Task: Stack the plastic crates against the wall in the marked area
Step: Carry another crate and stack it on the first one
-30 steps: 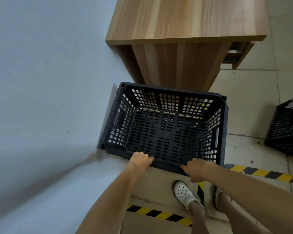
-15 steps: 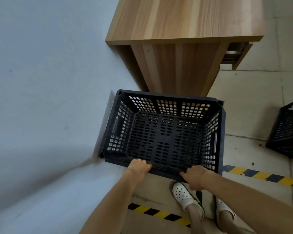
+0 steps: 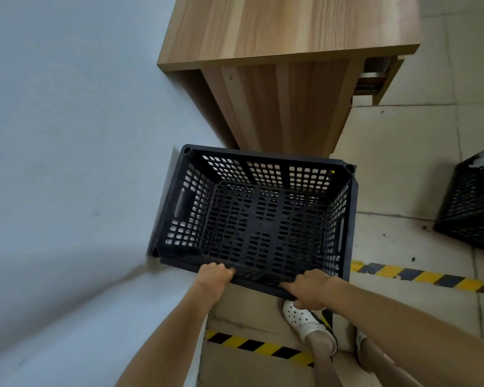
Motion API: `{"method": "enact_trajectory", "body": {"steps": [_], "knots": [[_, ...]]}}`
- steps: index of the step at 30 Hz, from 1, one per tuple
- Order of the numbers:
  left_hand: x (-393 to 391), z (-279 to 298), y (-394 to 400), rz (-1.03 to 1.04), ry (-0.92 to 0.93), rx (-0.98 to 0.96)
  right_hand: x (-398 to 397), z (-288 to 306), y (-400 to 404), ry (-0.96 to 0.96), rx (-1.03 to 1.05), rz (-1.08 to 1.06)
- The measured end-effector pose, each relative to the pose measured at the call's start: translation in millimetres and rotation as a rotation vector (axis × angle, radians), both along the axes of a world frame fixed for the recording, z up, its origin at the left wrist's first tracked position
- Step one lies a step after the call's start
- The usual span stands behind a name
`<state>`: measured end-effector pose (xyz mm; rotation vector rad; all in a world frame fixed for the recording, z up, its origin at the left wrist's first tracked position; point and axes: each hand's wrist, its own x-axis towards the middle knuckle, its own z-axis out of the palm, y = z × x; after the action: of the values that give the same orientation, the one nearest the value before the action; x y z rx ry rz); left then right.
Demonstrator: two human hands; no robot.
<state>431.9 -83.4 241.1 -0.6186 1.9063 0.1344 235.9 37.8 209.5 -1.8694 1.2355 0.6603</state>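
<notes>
An empty black perforated plastic crate (image 3: 259,219) sits below me with its left side against the pale wall (image 3: 67,163) and its far side near a wooden desk. My left hand (image 3: 214,275) and my right hand (image 3: 312,289) both grip the crate's near rim, fingers curled over it. Yellow-and-black marking tape (image 3: 428,277) runs along the floor to the right of the crate, and another strip of tape (image 3: 259,346) lies near my feet. A second black crate (image 3: 472,202) stands apart at the right edge of the view.
A wooden desk (image 3: 285,51) with a solid side panel stands just beyond the crate, against the wall. My feet in white perforated clogs (image 3: 305,322) are on the tiled floor right behind the crate. Open tiled floor (image 3: 397,163) lies between the two crates.
The crate has lowered and shifted slightly toward me in view, with both hands still on its near rim. My view has tilted a little.
</notes>
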Motion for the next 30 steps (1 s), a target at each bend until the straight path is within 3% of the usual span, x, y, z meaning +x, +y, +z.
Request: {"method": "enact_trajectory", "body": {"steps": [15,20,24,26,30], "knots": [[-11,-8,-3,-0.015,-0.02,0.01,-12,1,-10,0.004,0.022,0.02],[-9,-16,3,0.034,-0.021,-0.004,-11,1,-9,-0.019,0.087,-0.009],[-9,-20,-1,-0.044,-0.01,0.013,-27,4,-19,-0.026,0.17,-0.062],[-13,-20,-10,-0.04,0.001,0.068,-46,7,-33,-0.044,0.071,-0.131],[-18,-23,-20,0.003,0.047,0.166,-94,5,-74,0.004,-0.584,-0.364]]}}
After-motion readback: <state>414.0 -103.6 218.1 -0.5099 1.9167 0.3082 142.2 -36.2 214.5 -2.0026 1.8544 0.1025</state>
